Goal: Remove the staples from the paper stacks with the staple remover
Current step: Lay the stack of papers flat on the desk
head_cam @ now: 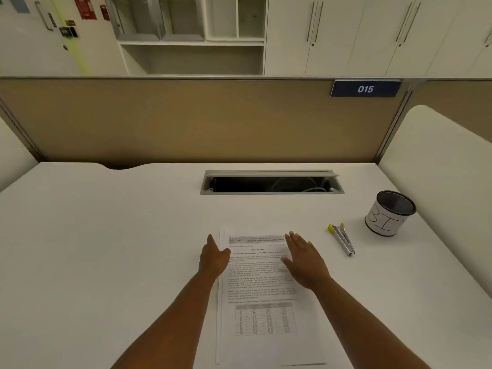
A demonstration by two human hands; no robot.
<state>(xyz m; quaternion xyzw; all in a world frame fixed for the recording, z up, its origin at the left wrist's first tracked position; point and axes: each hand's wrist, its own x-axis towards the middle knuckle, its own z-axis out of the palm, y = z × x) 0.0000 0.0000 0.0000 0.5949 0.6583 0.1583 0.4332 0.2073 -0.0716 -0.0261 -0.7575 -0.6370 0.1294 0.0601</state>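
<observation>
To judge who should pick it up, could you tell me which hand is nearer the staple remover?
Right. The right hand lies on the paper stack, just left of the staple remover; the left hand sits at the stack's far left edge.

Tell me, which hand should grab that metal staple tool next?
Probably the right hand. The staple remover lies on the desk to its right, untouched; the left hand rests at the far edge of the paper stack.
</observation>
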